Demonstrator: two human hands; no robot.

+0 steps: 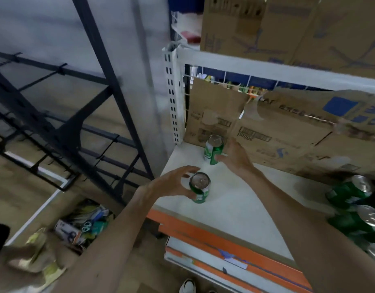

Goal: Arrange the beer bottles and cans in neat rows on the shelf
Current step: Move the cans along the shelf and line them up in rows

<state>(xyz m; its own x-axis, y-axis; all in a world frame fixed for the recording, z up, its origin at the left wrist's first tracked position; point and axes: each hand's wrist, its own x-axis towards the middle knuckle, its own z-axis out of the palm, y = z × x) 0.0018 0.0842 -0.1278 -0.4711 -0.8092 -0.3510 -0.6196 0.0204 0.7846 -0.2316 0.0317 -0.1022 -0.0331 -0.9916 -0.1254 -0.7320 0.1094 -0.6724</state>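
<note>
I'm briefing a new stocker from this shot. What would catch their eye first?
Two green cans stand upright on the white shelf, each with a hand on it: the left hand around the near can, the right hand at the far can by the cardboard box. More green cans lie heaped at the right edge.

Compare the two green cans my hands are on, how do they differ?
The near can stands by the shelf's front edge; the far can stands at the back against the cardboard box. The left hand curls around the near can; the right hand touches the far can's side. Both are green, upright, silver-topped.
</note>
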